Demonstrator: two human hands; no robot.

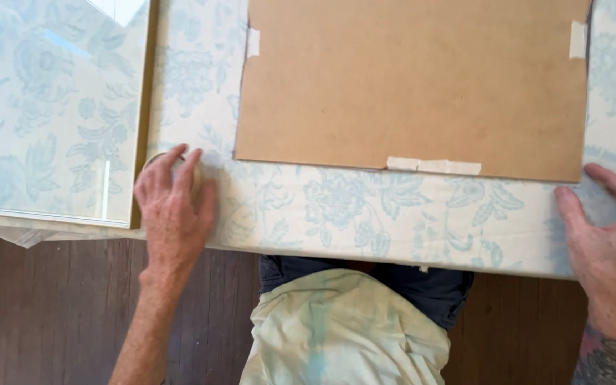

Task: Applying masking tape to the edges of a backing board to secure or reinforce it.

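Dark wood floor (51, 314) is showing along the bottom of the frame, below the bench edge. Item: floral blue-and-white paper (336, 207), lying flat across the middle. Item: brown backing board (408, 78), resting on it at upper centre, taped at the edges with masking tape (433, 165). Item: gold-edged glazed frame (58, 107), upper left. I am pressing my left hand (172, 207), fingers spread, on the paper at lower left; my right hand (607, 235), also spread, is pressing at the right edge.

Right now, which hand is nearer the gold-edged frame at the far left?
Left. The left hand lies flat on the floral paper just right of the gold-edged frame; the right hand rests at the paper's opposite end, far from it.
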